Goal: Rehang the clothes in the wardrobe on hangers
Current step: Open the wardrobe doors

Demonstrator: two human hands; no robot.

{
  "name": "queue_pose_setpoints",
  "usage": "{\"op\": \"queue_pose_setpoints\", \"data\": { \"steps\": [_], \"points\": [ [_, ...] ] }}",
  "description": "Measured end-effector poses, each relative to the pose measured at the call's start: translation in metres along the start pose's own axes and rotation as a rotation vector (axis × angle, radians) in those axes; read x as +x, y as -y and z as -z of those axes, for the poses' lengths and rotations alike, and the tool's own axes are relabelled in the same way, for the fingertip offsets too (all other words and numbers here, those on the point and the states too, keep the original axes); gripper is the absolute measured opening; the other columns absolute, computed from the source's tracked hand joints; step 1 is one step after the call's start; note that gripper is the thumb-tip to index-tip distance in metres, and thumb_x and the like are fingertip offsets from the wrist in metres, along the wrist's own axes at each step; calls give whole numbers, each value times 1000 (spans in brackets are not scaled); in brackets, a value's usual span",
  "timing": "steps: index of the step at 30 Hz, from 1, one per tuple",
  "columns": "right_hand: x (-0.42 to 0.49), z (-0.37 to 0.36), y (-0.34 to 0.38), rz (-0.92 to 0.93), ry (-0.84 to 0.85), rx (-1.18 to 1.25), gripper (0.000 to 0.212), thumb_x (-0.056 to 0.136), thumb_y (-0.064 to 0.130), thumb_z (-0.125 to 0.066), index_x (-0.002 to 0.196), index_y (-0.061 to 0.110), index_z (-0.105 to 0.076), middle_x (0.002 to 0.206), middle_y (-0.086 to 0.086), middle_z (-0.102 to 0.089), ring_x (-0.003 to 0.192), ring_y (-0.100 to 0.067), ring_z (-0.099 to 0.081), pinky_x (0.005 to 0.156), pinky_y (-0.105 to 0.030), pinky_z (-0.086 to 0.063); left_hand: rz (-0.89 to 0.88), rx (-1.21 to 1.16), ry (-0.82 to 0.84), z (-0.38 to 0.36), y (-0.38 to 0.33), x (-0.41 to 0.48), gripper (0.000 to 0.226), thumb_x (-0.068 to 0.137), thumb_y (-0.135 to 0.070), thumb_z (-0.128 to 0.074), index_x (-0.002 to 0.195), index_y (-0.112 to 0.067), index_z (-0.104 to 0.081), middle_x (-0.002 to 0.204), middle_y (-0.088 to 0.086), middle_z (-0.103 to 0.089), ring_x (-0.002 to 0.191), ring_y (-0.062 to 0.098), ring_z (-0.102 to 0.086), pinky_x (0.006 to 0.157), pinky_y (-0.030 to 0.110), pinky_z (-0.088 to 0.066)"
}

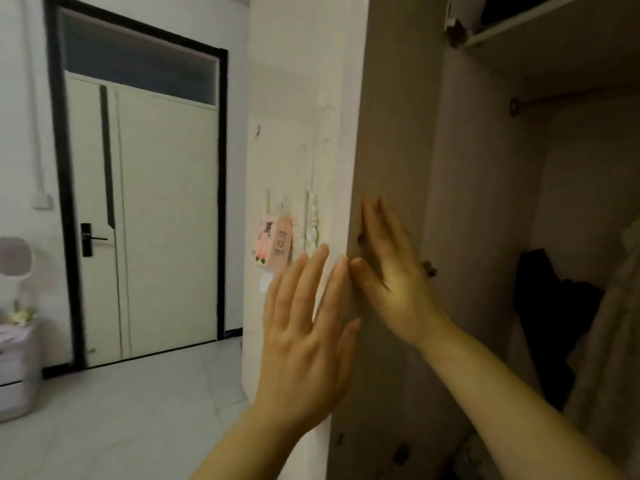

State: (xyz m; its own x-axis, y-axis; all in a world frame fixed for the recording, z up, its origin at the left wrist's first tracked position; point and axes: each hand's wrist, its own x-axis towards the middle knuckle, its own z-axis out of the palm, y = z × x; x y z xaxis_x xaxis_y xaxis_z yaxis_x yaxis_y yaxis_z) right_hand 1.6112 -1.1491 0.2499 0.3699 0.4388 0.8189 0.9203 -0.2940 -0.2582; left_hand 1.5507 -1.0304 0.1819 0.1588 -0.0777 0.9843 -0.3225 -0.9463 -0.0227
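Head view. The wardrobe door (391, 133) stands open. Two hands are up at it.

The right hand (391, 268) lies flat on the door's brown inner side. Its fingers are straight and close together, and it holds nothing. The left hand (304, 334) is just left of it, at the door's front edge. Its fingers are straight and spread a little, and it holds nothing. I cannot tell if it touches the door. The right thumb is very near the tip of the left hand's first finger.

Right of the door, inside the wardrobe (485, 202), are two pieces of clothing. One is a dark piece of clothing (554, 323) and one is a pale piece of clothing (620, 306) at the far right. I cannot tell what holds them up. One rail (571, 98) runs above them, and one shelf (519, 32) sits higher still. Two hinges (429, 268) show on the door's right edge.

Left of the door is a white panel (287, 98). On it hang two pink tags (266, 242), one string of white beads (313, 223) and one small hook (258, 130). One tag has a little heart on it, and its writing is too blurry to read.

Farther left of the door is one room door (166, 220) in a black frame, with one black handle (88, 239). Low at the far left is one drawer box (17, 368).
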Motion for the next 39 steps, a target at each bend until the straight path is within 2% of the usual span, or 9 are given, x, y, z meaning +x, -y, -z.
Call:
{"op": "queue_pose_setpoints", "data": {
  "steps": [2, 7, 12, 15, 18, 24, 29, 34, 39],
  "points": [
    [10, -21, -2, 17, -16, -9, 54, 90, 57, -32, 130, 62, 4, 151, 19, 7, 145, -10, 1, 116, -42, -17, 21, 119, 33, 1, 19, -3, 62, 89, -26, -49, 142, -9, -21, 151, 10, -17, 141, 29, -18, 110, 53, -22],
    [32, -58, -25, 32, 5, -223, 67, 93, 38, -46, 133, 55, 5, 151, 16, 10, 146, -18, 2, 117, -41, -13, 108, 381, 135, 1, 68, -3, 66, 89, -34, -40, 144, -7, -16, 153, 12, -16, 139, 32, -15, 113, 56, -16],
    [44, -87, -43, -42, 20, -322, 72, 92, 44, -46, 132, 53, 13, 149, 14, 16, 142, -18, 9, 114, -41, -12, 33, 468, 171, -16, 102, -5, 72, 87, -38, -44, 146, -8, -15, 154, 13, -10, 141, 33, -8, 110, 57, -12],
    [55, -100, -50, -53, 22, -383, 74, 91, 44, -47, 133, 50, 13, 157, 5, 8, 144, -24, 6, 115, -45, -14, -14, 521, 209, -32, 122, -9, 80, 85, -37, -56, 146, -7, -14, 154, 13, -11, 142, 34, -9, 111, 60, -12],
    [64, -111, -58, -63, 29, -429, 75, 91, 45, -48, 135, 49, 13, 159, 1, 1, 145, -26, 5, 116, -50, -15, -6, 522, 205, -43, 143, -11, 73, 87, -37, -46, 145, -6, -14, 153, 11, -12, 142, 34, -6, 110, 57, -13],
    [72, -126, -72, -68, 17, -496, 73, 90, 52, -41, 133, 50, 17, 149, 11, 18, 145, -25, 10, 115, -55, -15, -14, 493, 224, -56, 171, -13, 74, 89, -44, -43, 147, -8, -14, 155, 9, -9, 143, 33, -7, 110, 58, -14],
    [67, -119, -74, -16, 10, -499, 67, 88, 57, -34, 137, 48, 11, 151, 9, 12, 143, -22, 7, 115, -53, -17, -10, 518, 199, -57, 161, -10, 74, 86, -44, -46, 145, -8, -20, 153, 10, -14, 143, 32, -1, 110, 58, -12],
    [53, -86, -79, -29, 6, -509, 67, 89, 36, -59, 144, 32, -21, 151, -13, -29, 138, -34, -28, 110, -47, -28, -47, 476, 51, -57, 125, 12, 73, 78, -29, -63, 141, -5, -35, 148, 12, -23, 137, 34, -18, 109, 57, -9],
    [23, -32, -97, -196, -20, -627, 63, 85, 23, -67, 141, 13, -41, 142, -20, -41, 131, -37, -39, 108, -44, -31, 0, 309, 50, -75, 79, 37, 65, 78, -26, -58, 138, -6, -40, 143, 17, -42, 136, 33, -20, 109, 56, -2]
  ]
}}
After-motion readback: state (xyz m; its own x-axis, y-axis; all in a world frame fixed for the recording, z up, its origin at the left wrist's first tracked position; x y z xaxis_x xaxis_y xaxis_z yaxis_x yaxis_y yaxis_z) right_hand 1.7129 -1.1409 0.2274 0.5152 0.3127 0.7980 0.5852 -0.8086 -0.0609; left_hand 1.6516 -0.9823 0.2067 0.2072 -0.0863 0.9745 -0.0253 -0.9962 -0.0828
